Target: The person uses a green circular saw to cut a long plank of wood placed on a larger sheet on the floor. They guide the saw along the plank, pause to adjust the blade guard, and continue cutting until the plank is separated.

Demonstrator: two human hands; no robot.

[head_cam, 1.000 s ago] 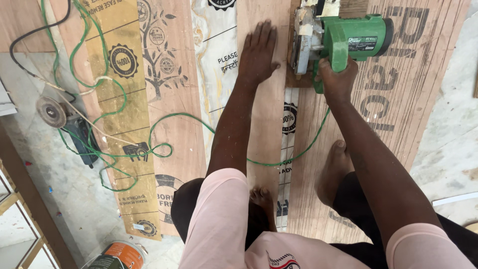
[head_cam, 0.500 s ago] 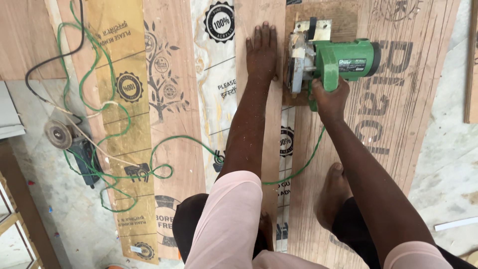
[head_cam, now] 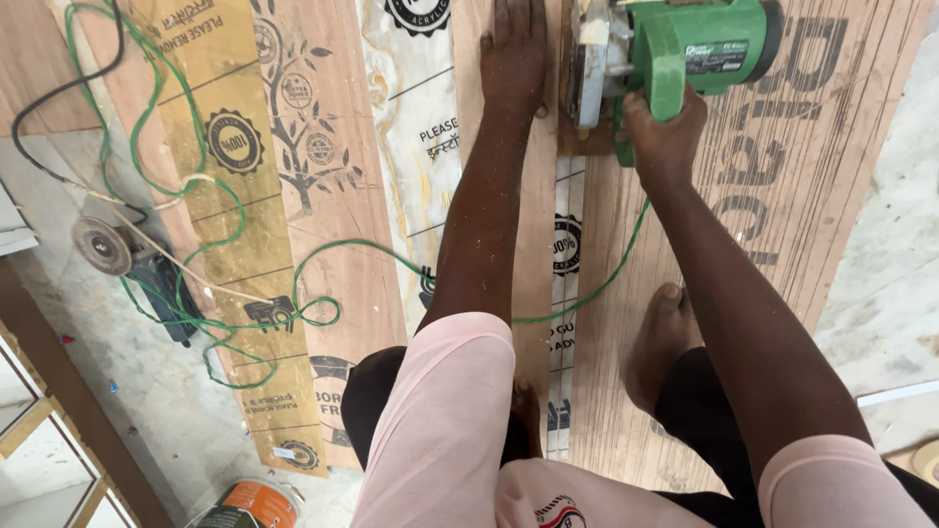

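Note:
My right hand (head_cam: 663,132) grips the handle of a green circular saw (head_cam: 685,49) that sits on a wide plywood sheet (head_cam: 782,225) at the top of the view. My left hand (head_cam: 515,54) lies flat, fingers together, on a narrow wooden strip (head_cam: 538,244) just left of the saw's blade guard. The saw's green cord (head_cam: 597,284) trails down from the tool, passes behind my left arm and runs to the left. My bare right foot (head_cam: 660,337) rests on the plywood.
Laminate sheets (head_cam: 293,196) with printed film lie side by side on the floor at left. An angle grinder (head_cam: 127,259) with its disc lies on the concrete floor among loops of green cord (head_cam: 196,293). An orange-topped can (head_cam: 249,504) stands at the bottom left. A wooden frame (head_cam: 59,391) borders the left edge.
The view has shifted so the saw and both hands sit higher in the picture. My grip on the saw and my flat left hand are unchanged.

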